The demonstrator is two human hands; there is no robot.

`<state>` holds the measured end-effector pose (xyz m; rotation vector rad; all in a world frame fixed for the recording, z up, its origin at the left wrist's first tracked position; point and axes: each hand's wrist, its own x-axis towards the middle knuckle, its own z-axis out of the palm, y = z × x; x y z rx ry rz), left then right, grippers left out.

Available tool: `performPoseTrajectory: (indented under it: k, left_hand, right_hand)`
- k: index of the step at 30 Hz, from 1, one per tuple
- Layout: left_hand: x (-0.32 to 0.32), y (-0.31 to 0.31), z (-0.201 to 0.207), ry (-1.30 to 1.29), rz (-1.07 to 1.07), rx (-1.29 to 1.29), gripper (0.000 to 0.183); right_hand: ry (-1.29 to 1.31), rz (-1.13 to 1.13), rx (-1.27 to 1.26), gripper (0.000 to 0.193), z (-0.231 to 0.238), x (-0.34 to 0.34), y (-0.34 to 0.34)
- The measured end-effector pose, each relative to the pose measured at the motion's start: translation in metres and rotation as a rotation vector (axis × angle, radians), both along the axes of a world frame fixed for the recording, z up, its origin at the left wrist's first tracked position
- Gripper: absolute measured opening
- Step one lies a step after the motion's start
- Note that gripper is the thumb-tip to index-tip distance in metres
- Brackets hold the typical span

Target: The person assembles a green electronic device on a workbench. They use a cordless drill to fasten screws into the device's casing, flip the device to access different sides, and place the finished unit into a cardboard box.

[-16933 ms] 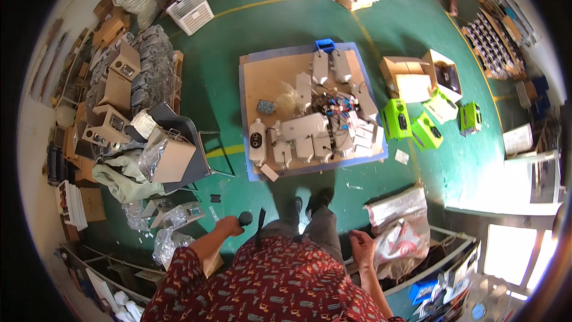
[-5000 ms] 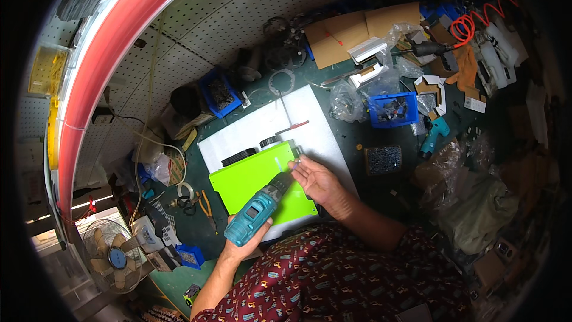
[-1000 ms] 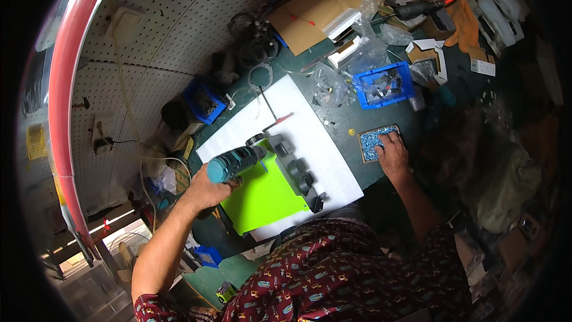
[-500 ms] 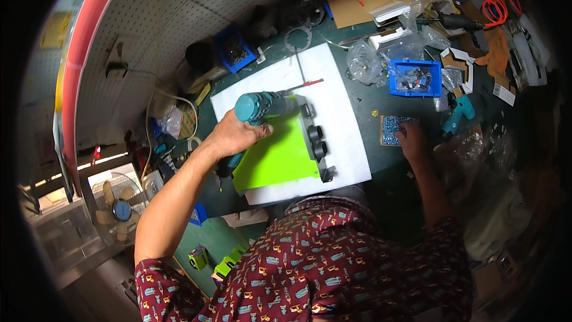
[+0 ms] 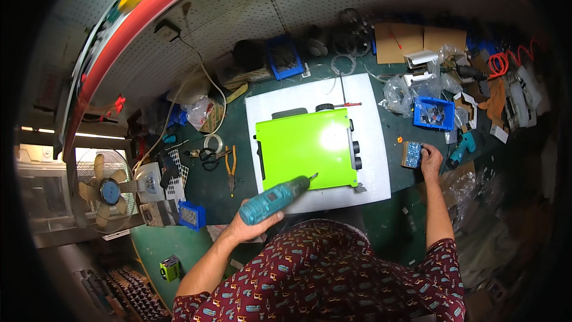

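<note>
Drill [image 5: 271, 201], gripped by left hand [image 5: 245, 231], has moved over the case [image 5: 304, 143]'s near edge, where slipping could scratch it; right hand [image 5: 431, 161]'s grip unclear.

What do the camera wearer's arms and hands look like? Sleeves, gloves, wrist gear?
Short sleeves, dark red with small multicoloured printed motifs, matching the shirt. Both forearms are bare below them. Left hand and right hand: five-fingered human hands, no gloves. No watch, wristband or cable visible on either arm.
</note>
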<state>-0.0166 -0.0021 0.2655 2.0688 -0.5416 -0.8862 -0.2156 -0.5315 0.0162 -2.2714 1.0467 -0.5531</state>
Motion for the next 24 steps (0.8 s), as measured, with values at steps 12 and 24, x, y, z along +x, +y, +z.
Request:
performPoseTrajectory:
  k: [12,24]
  left_hand:
    - [-0.011,0.124,-0.020,0.078,0.217,-0.208,0.026]
    - [0.008,0.140,0.005,-0.009,0.220,-0.204,0.028]
  right_hand:
    - [-1.011,0.110,2.178,0.013,0.089,0.093,0.228]
    - [-0.515,0.431,2.130,0.016,0.125,0.206,0.352]
